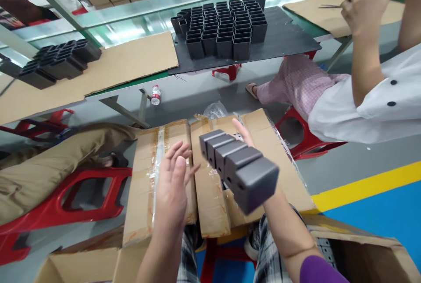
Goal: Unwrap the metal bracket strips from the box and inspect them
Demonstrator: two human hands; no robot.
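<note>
A row of several dark grey rectangular cases [238, 162], lined up one behind another, lies over my right hand [244, 133]. The cases hide most of that hand, with a stretched finger showing past their far end and the wrist below; it bears the row. To the left of the cases, my left hand [176, 171] is raised with its fingers spread and nothing in it. Under both hands are cardboard boxes, a taped one [140, 178] on the left and another [269, 143] on the right.
Upright black cases [225, 29] crowd a black mat [289, 33] on the bench, with more cases [55, 61] at left. A co-worker's hands [366, 5] hold a dark piece at right. Red stools [112, 191] flank me. Open cartons [82, 265] stand low at both sides.
</note>
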